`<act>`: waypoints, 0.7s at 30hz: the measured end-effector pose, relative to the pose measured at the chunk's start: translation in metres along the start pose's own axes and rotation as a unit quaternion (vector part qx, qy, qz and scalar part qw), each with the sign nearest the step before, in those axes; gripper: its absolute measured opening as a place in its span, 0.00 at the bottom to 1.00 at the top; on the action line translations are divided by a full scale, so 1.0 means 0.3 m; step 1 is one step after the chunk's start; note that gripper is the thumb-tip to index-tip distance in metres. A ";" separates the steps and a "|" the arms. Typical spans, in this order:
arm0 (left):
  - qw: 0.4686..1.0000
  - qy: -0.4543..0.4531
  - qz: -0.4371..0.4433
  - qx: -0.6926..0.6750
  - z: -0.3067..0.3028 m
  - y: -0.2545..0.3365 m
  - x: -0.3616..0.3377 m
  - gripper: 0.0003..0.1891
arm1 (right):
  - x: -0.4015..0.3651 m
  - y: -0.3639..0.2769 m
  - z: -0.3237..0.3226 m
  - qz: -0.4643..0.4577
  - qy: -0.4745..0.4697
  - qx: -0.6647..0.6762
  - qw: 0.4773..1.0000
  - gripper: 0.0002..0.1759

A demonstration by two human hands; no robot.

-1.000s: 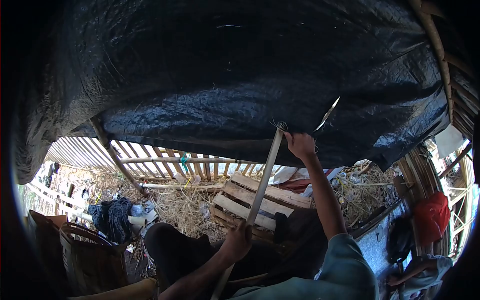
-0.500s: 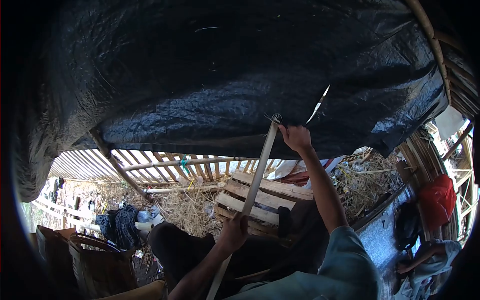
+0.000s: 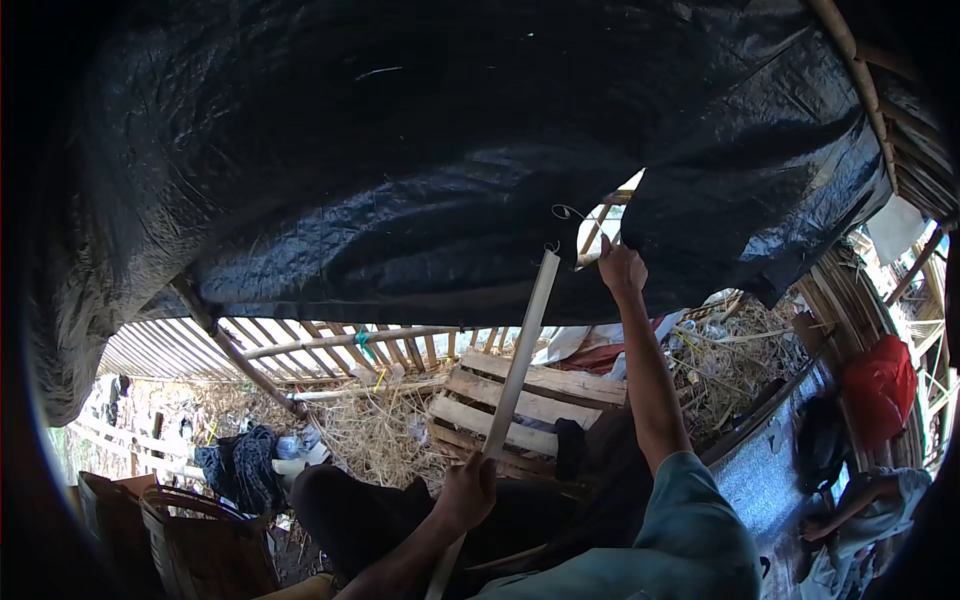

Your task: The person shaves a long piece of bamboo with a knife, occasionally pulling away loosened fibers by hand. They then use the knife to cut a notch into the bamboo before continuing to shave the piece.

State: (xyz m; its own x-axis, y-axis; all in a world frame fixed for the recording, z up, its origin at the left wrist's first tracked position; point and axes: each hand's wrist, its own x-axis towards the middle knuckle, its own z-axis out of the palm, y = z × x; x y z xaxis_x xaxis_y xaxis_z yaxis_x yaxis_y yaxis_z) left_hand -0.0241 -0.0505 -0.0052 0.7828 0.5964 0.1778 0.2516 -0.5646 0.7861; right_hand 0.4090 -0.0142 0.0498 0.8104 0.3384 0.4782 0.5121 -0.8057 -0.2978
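Note:
My left hand (image 3: 468, 492) is wrapped round the lower part of a long, pale, flat strip (image 3: 522, 365), which slants upward. Small thin curls stand at the strip's top end. To the right, my right hand (image 3: 622, 268) is raised with its fingers pressed together beside a gap in the black sheet (image 3: 420, 170). From its fingertips a thin curled strand (image 3: 575, 212) runs up and to the left. Bright light and wooden poles show through the gap.
A slatted wooden pallet (image 3: 510, 405) lies on straw below. Baskets (image 3: 205, 545) stand at the lower left, near dark cloth (image 3: 240, 468). At right are a red bag (image 3: 877, 390) and another person (image 3: 870, 515). A pole (image 3: 235, 350) slants at left.
My right hand has moved slightly right, away from the strip's top, with the curled strand now at its fingers. The narrow slit in the black sheet has widened into a gap.

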 end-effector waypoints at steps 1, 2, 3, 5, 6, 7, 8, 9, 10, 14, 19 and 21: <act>1.000 0.002 -0.002 0.004 -0.025 -0.009 0.036 0.05 | 0.004 -0.066 0.002 -0.031 -0.011 0.010 0.999 0.35; 1.000 -0.007 -0.017 0.002 -0.039 -0.013 0.027 0.05 | -0.040 -0.105 0.017 -0.057 -0.038 0.012 0.998 0.35; 0.999 -0.017 -0.033 -0.001 -0.049 -0.020 0.004 0.05 | -0.093 -0.144 0.018 -0.085 -0.065 0.014 0.994 0.35; 0.999 -0.002 0.002 0.035 -0.039 -0.068 0.003 0.04 | -0.133 -0.214 0.002 -0.120 -0.068 0.045 0.989 0.36; 0.999 -0.006 -0.018 0.030 -0.036 -0.074 -0.002 0.03 | -0.151 -0.240 -0.001 -0.135 -0.067 0.056 0.987 0.36; 0.999 -0.012 -0.040 0.023 -0.032 -0.079 -0.008 0.03 | -0.168 -0.258 -0.002 -0.148 -0.068 0.065 0.984 0.36; 0.999 -0.014 -0.041 0.019 -0.029 -0.080 -0.009 0.03 | -0.182 -0.269 -0.004 -0.160 -0.076 0.085 0.980 0.35; 0.999 -0.013 -0.049 0.008 -0.035 -0.076 -0.011 0.03 | -0.187 -0.272 -0.008 -0.172 -0.083 0.102 0.976 0.34; 0.998 -0.012 -0.055 -0.007 -0.037 -0.067 -0.010 0.03 | -0.188 -0.271 -0.017 -0.186 -0.088 0.117 0.972 0.33; 0.999 0.034 -0.009 -0.039 -0.032 -0.063 0.001 0.06 | -0.230 -0.273 -0.055 -0.356 -0.064 0.144 0.921 0.28; 0.999 0.026 -0.015 -0.040 -0.042 -0.047 -0.003 0.05 | -0.275 -0.227 -0.135 -0.561 -0.028 0.116 0.819 0.26; 0.997 0.019 -0.035 -0.066 -0.032 -0.045 -0.009 0.05 | -0.241 -0.191 -0.137 -0.597 0.019 0.117 0.793 0.24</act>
State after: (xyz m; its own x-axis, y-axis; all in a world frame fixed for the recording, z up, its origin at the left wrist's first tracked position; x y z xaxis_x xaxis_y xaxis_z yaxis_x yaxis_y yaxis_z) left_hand -0.0351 -0.0391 -0.0106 0.7437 0.6538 0.1397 0.2255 -0.4420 0.8682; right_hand 0.3095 -0.0126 0.0663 -0.3000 0.7740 0.5576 0.9505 0.1934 0.2430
